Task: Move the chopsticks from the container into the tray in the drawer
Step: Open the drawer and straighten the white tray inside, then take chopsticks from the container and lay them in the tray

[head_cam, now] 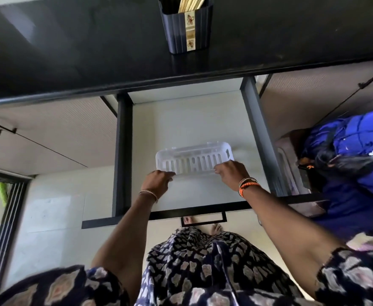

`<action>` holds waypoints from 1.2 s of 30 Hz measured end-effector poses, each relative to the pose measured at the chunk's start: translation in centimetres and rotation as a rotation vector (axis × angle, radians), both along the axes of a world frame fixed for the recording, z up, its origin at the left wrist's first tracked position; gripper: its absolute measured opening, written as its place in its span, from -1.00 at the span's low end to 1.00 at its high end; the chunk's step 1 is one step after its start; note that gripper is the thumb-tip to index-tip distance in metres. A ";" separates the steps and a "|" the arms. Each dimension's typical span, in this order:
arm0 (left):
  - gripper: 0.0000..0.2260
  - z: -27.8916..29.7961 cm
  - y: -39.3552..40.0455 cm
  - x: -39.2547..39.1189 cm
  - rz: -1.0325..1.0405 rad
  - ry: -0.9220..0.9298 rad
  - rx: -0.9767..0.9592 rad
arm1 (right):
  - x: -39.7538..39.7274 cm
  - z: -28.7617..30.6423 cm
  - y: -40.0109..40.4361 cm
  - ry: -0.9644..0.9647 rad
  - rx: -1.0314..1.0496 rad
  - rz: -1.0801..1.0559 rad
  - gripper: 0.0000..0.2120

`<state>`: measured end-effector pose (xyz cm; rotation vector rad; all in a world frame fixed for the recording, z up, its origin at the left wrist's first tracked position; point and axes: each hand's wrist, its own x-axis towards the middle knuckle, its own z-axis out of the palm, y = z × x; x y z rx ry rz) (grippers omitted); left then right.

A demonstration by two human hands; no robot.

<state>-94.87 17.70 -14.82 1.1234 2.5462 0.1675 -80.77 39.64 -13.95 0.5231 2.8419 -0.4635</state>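
I see both hands down in the open drawer (203,120), working the white slotted tray (194,159) that sits on the drawer's pale floor. My left hand (159,181) pinches the tray's near edge at its left corner, and my right hand (231,174) closes its grip on the near edge at the right corner, so both are grasping the tray and nothing else. The tray looks slightly tilted, its near side toward me, though I cannot tell whether it is lifted off the drawer floor or only being slid. As far as I can make out through the translucent plastic, the tray holds nothing. The chopsticks (191,4) stand upright in the dark ribbed container (186,27), which rests on the black surface (70,51) beyond the tray, well apart from it and above the back of the drawer. I judge the task barely begun: the drawer is open and the tray is being positioned, but no chopstick has been moved. What is left is letting go of the tray, reaching up to the container, and carrying the chopsticks down into the tray.
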 end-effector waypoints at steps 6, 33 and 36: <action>-0.73 -0.8 0.1 -1.0 -0.052 -0.046 -0.067 | -0.7 -0.6 -0.3 -0.059 -0.041 -0.005 -0.79; -0.68 22.9 21.3 -21.6 0.078 0.230 0.627 | -27.1 24.2 17.9 1.005 -0.907 -0.829 -0.79; -0.63 22.9 23.3 -23.9 0.081 0.236 0.556 | -30.9 24.1 20.6 0.960 -0.849 -0.859 -0.79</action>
